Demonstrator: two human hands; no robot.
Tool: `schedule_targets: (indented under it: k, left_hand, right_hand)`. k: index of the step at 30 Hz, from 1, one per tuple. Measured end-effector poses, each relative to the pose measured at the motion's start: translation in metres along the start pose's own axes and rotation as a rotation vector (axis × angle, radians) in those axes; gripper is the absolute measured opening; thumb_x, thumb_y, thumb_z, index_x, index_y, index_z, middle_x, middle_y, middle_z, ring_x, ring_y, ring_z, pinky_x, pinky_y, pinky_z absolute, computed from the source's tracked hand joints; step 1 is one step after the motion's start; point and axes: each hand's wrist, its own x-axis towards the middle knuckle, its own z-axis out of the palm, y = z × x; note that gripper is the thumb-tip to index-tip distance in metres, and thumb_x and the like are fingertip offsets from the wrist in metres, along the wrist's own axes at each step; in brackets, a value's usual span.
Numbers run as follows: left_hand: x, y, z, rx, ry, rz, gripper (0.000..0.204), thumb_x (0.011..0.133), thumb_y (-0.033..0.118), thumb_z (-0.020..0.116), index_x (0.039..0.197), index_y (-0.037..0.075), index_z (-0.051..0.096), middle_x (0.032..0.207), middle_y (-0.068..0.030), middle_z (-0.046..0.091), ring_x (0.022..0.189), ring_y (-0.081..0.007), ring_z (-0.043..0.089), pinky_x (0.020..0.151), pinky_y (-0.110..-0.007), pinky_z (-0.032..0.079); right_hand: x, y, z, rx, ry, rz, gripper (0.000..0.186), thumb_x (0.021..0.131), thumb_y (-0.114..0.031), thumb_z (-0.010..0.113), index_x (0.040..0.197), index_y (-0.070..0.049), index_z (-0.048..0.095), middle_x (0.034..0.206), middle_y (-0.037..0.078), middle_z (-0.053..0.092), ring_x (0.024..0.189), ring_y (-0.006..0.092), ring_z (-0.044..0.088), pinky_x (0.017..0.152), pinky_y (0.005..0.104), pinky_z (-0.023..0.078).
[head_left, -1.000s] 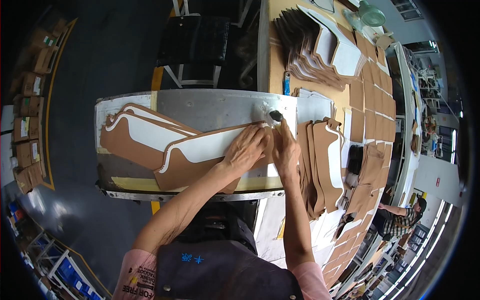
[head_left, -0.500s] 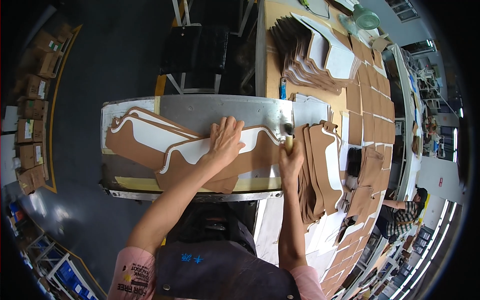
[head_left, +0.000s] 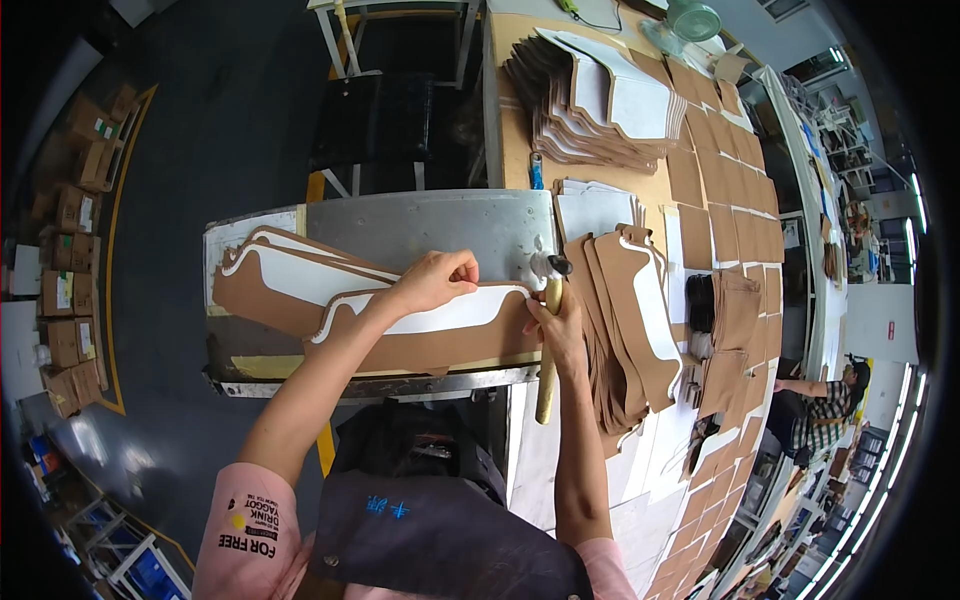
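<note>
A long brown piece with a white panel (head_left: pixel 450 312) lies across the metal-topped bench in front of me. My left hand (head_left: pixel 437 282) is over its upper edge, fingers curled in toward the thumb; whether anything is pinched there is hidden. At the piece's right end, my right hand (head_left: pixel 560 328) is closed round a hammer (head_left: pixel 553 297) with a dark head and a pale wooden handle. The head points up, away from me, and the handle hangs down past my wrist. Thumb and fingertips of that hand are at the piece's corner.
Several similar pieces (head_left: pixel 290 275) lie overlapping at the bench's left end. To the right, brown pieces (head_left: pixel 625 310) are stacked on a worktable, with a taller stack (head_left: pixel 600 95) behind. A blue-handled tool (head_left: pixel 537 172) lies nearby. A black stool (head_left: pixel 372 118) stands beyond the bench; another person (head_left: pixel 825 410) is far right.
My left hand has gone from lying spread on the piece to curled fingers at its upper edge. The hammer now hangs handle-down in my right hand. The piece lies straighter across the bench.
</note>
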Motion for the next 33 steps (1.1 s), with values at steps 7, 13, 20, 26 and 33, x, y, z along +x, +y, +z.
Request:
schedule_targets:
  k: [7, 13, 20, 26, 33]
  left_hand:
    - [0.005, -0.004, -0.029, 0.407, 0.010, 0.032, 0.041, 0.078, 0.021, 0.079, 0.112, 0.005, 0.063, 0.097, -0.0114, 0.073, 0.092, -0.0173, 0.070, 0.079, -0.030, 0.052]
    - [0.011, -0.040, -0.035, 0.046, 0.217, -0.055, 0.030, 0.081, 0.014, 0.073, 0.108, 0.004, 0.065, 0.086, -0.0073, 0.071, 0.079, -0.0166, 0.068, 0.072, -0.031, 0.054]
    - [-0.012, -0.042, 0.017, 0.668, 0.657, 0.304, 0.028, 0.081, 0.009, 0.070, 0.107, 0.001, 0.063, 0.112, -0.0107, 0.060, 0.104, -0.0252, 0.057, 0.088, -0.039, 0.045]
    - [-0.023, -0.038, 0.032, 0.741, 0.588, 0.303, 0.043, 0.081, 0.014, 0.070, 0.121, -0.001, 0.060, 0.133, -0.0117, 0.054, 0.112, -0.0269, 0.051, 0.095, -0.041, 0.040]
    - [-0.015, -0.035, 0.035, 0.904, 0.526, 0.189, 0.050, 0.081, 0.023, 0.071, 0.124, 0.001, 0.058, 0.133, -0.0093, 0.051, 0.114, -0.0250, 0.048, 0.094, -0.042, 0.039]
  right_hand:
    - [-0.004, -0.026, -0.068, -0.129, 0.378, -0.255, 0.018, 0.087, -0.007, 0.071, 0.095, -0.003, 0.056, 0.064, 0.002, 0.057, 0.044, 0.0099, 0.052, 0.039, 0.0233, 0.040]
    - [0.010, 0.001, -0.113, -0.616, 0.695, -0.262, 0.016, 0.088, -0.011, 0.069, 0.093, -0.003, 0.057, 0.080, 0.005, 0.053, 0.071, 0.0167, 0.063, 0.054, 0.0252, 0.045]
    - [0.025, -0.011, 0.030, -0.645, 0.180, -0.370, 0.032, 0.094, -0.010, 0.062, 0.124, 0.000, 0.057, 0.087, 0.024, 0.067, 0.077, 0.0343, 0.069, 0.067, 0.0386, 0.051]
    - [0.061, -0.034, 0.077, -0.825, 0.125, -0.598, 0.050, 0.093, -0.005, 0.060, 0.141, -0.005, 0.045, 0.103, 0.026, 0.067, 0.082, 0.0404, 0.068, 0.065, 0.0443, 0.052]
    - [0.065, -0.030, 0.073, -0.861, 0.214, -0.593, 0.050, 0.094, -0.006, 0.058, 0.142, -0.007, 0.044, 0.098, 0.022, 0.068, 0.080, 0.0383, 0.068, 0.063, 0.0440, 0.052]
